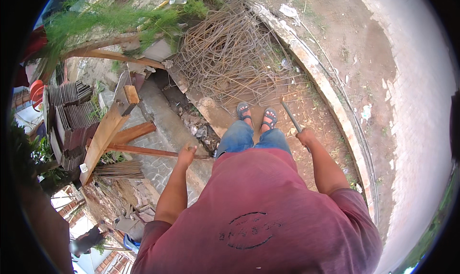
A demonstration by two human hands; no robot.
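My right hand [305, 138] is closed around a grey-green, pipe-like bar [292, 116]. The bar slants forward and left, its brownish far tip close to a heap of rusty bent steel rods [230, 53]. Held out over the left side, my left hand [187, 155] has its fingers curled in; whatever may be inside them is hidden. A reddish wooden bar [143, 151] runs behind that hand, and I cannot tell whether they touch. My sandalled feet stand on brown soil at the near edge of the rod heap.
Left of me are a rubble-filled ditch [203, 135], a tilted wooden beam frame [108, 130], stacked roof tiles [72, 111] and a bundle of thin rods [120, 170]. A curved concrete kerb [306, 58] and a pale wall [421, 130] lie right. Another person [87, 239] is lower left.
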